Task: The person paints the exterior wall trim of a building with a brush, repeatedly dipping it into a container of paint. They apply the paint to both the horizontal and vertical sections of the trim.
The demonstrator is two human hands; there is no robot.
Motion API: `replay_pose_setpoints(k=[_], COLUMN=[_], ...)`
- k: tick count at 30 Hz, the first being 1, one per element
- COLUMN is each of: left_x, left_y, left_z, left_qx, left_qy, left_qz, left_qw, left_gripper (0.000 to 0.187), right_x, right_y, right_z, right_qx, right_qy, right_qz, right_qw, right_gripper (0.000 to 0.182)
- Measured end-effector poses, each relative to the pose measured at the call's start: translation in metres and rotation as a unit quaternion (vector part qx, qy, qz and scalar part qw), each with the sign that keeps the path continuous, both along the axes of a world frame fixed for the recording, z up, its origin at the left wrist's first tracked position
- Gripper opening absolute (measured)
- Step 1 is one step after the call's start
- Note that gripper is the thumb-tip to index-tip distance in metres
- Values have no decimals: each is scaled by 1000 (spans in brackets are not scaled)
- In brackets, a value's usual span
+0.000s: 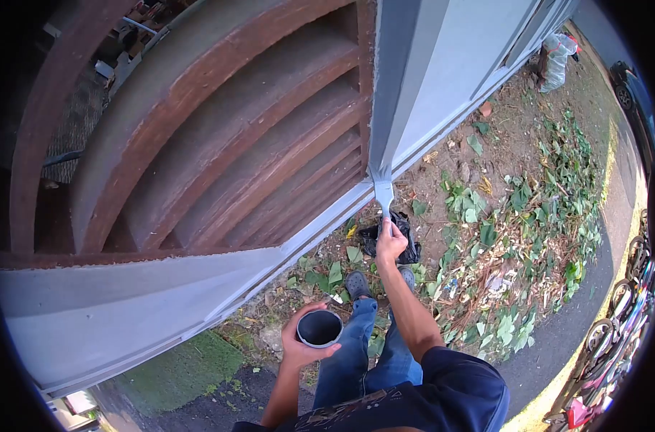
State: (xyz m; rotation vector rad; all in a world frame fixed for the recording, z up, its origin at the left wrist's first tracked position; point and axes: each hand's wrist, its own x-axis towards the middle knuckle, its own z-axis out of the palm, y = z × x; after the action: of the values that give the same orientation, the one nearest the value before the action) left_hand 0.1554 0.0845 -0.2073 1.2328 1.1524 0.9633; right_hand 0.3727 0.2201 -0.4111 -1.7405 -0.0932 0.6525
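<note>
Around the handle of a grey paint brush (383,193) my right hand (391,241) is closed. The brush's bristles touch the lower end of a grey wall corner (392,86), beside the brown louvred frame (365,93). My left hand (298,342) holds a round cup (319,328) from its left side and below; the inside of the cup looks dark. The cup is above my left leg, lower than the brush in the view and apart from it.
Below the brush, a black plastic bag (408,245) lies on the ground by my shoes (357,285). Cut leaves and twigs (500,273) cover the soil at right. A filled clear bag (555,63) stands at upper right. Bicycles (615,317) and a dark car (633,101) line the right edge.
</note>
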Motion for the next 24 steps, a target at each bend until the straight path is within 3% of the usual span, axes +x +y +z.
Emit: replay_pose_setpoints(k=[3,6,8,10,13,16,18,21,22,24], left_x=[7,15,21,28,36,39,39,39,38,37], left_y=[-3,1,0,3,3,2,-1,-6,-10,-15], left_z=[-27,-35,-33,-27,-23,-26,-29,-36,-38,-43], left_qx=[-10,18,16,12,7,23,26,17,2,-12], left_qy=[9,17,7,5,-6,0,3,6,6,7], left_qz=[21,-12,-13,-23,-27,-31,-30,-27,-19,-11], left_qw=[1000,1000,1000,1000,1000,999,999,999,1000,1000], left_gripper=[84,84,85,86,86,86,87,86,86,86], right_x=[3,6,8,5,5,6,8,17,18,18], right_y=[0,-7,-16,-18,-22,-21,-19,-11,-8,-3], right_z=[-16,-16,35,100,140,119,77,1,-15,-31], right_qx=[-63,-21,-6,93,188,164,152,22,23,-91], right_qy=[-59,16,51,78,48,-18,-7,58,58,23], right_qz=[28,21,34,53,59,66,69,51,52,50], right_qw=[996,999,998,991,979,984,986,997,997,994], right_gripper=[34,33,30,28,27,27,25,28,28,31])
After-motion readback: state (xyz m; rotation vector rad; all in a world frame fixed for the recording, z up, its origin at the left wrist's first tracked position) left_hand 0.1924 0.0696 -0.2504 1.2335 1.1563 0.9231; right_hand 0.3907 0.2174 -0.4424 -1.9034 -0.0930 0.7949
